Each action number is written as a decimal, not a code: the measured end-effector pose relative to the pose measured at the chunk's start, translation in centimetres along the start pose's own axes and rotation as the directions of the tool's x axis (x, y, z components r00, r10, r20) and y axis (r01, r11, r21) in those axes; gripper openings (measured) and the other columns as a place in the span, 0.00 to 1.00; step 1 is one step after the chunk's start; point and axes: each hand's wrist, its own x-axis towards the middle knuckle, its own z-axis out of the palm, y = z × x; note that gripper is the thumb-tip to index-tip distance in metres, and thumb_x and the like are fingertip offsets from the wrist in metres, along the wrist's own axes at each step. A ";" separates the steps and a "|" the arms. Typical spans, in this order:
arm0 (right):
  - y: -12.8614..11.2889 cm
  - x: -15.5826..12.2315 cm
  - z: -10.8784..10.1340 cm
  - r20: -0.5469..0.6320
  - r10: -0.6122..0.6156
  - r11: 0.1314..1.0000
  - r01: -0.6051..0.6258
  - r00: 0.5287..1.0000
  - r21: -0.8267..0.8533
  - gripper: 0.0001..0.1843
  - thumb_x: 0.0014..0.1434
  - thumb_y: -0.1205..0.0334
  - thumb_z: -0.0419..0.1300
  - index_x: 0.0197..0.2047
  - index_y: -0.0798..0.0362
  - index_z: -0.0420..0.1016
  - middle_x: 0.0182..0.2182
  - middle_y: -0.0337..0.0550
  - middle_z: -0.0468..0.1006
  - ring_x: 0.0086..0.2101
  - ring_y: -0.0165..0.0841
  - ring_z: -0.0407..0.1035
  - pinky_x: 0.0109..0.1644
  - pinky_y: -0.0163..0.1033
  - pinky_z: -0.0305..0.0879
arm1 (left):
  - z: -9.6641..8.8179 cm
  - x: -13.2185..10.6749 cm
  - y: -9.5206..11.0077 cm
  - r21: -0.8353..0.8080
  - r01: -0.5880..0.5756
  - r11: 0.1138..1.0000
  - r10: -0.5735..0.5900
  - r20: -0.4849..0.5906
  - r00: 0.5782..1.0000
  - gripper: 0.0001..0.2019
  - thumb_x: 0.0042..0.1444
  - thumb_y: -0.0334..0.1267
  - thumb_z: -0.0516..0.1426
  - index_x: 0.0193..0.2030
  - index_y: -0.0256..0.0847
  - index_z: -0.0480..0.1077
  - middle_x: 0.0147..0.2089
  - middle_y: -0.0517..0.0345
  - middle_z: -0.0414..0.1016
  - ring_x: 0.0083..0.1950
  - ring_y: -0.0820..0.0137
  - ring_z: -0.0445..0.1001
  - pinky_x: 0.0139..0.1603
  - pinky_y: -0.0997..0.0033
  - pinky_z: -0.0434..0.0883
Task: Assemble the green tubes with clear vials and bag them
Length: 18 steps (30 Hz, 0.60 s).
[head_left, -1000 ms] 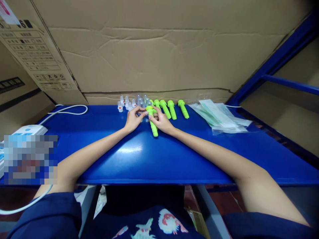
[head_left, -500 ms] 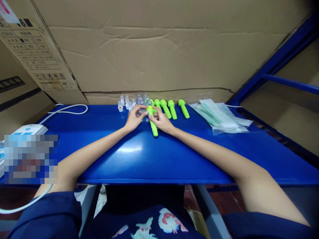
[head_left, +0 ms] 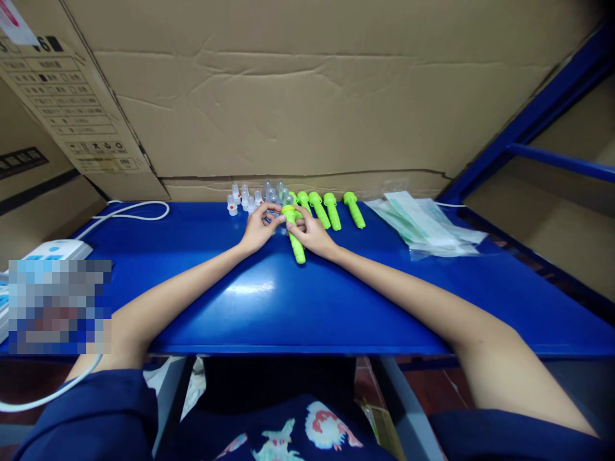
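Note:
Between my two hands is a lime-green, torch-shaped handle [head_left: 296,248], its ribbed lower end pointing towards me. A clear dome [head_left: 288,200] shows at its wide upper end, above a yellowish rim. My left hand [head_left: 261,229] pinches the handle's head from the left with thumb and fingers. My right hand [head_left: 313,234] is closed round the handle just below the head, thumb on the near side. Just behind my left hand stand small white-based pieces with clear domes [head_left: 232,206] and several loose clear domes [head_left: 268,189]; my fingers partly cover some.
Several more green handles [head_left: 331,212] lie in a row at the back of the blue table [head_left: 365,301]. Plastic-wrapped packets [head_left: 427,224] lie to the right. On the left are a power strip [head_left: 62,251] and a white cable [head_left: 139,210]. Cardboard [head_left: 288,115] walls the back.
Both hands keep their hold on the green handle with barely any visible shift. The other things stay where they were.

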 end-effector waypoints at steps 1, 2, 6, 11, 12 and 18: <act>0.0 0.0 0.0 0.000 0.004 1.000 -0.004 1.000 -0.002 0.31 0.63 0.43 0.59 0.64 0.48 0.61 0.27 0.38 0.73 0.26 0.35 0.71 0.29 0.39 0.71 | 0.0 0.0 0.0 0.000 0.002 1.000 -0.002 0.003 1.000 0.09 0.53 0.36 0.64 0.40 0.39 0.72 0.43 0.55 0.77 0.30 0.77 0.70 0.30 0.77 0.64; 0.1 0.0 0.0 0.001 0.008 1.000 -0.008 1.000 -0.002 0.32 0.63 0.43 0.59 0.65 0.48 0.60 0.27 0.39 0.73 0.26 0.35 0.71 0.29 0.39 0.71 | -0.1 0.0 0.0 0.000 0.004 1.000 -0.004 0.006 1.000 0.09 0.53 0.36 0.64 0.40 0.39 0.72 0.42 0.55 0.77 0.30 0.77 0.69 0.30 0.77 0.64; 0.2 0.0 0.0 0.006 0.005 1.000 -0.005 1.000 0.010 0.32 0.63 0.43 0.59 0.64 0.48 0.60 0.29 0.40 0.74 0.26 0.35 0.71 0.31 0.41 0.72 | -0.1 0.0 0.1 -0.003 0.007 1.000 -0.007 0.007 1.000 0.11 0.51 0.37 0.66 0.39 0.39 0.72 0.40 0.57 0.76 0.29 0.77 0.68 0.30 0.77 0.64; 0.3 0.0 0.0 0.011 0.016 1.000 -0.016 1.000 -0.002 0.32 0.63 0.43 0.59 0.65 0.48 0.59 0.29 0.40 0.75 0.26 0.35 0.72 0.32 0.42 0.73 | -0.1 0.1 0.0 -0.031 0.030 0.999 -0.029 0.027 0.999 0.11 0.51 0.37 0.66 0.39 0.39 0.71 0.39 0.58 0.75 0.28 0.77 0.67 0.29 0.76 0.63; 0.3 0.0 0.0 0.011 0.021 1.000 -0.021 1.000 -0.006 0.32 0.63 0.44 0.59 0.65 0.48 0.59 0.29 0.40 0.75 0.26 0.35 0.72 0.33 0.43 0.74 | -0.1 0.1 -0.1 -0.035 0.034 0.999 -0.033 0.028 0.999 0.12 0.51 0.38 0.66 0.39 0.39 0.71 0.38 0.58 0.75 0.28 0.77 0.67 0.29 0.76 0.63; 0.3 0.0 0.0 0.008 0.022 0.999 -0.022 1.000 -0.023 0.32 0.64 0.47 0.59 0.66 0.49 0.59 0.31 0.41 0.77 0.29 0.36 0.74 0.33 0.42 0.75 | -0.1 0.1 -0.3 -0.036 0.032 0.999 -0.030 0.045 0.999 0.12 0.52 0.38 0.66 0.40 0.39 0.69 0.32 0.62 0.72 0.26 0.78 0.65 0.28 0.77 0.62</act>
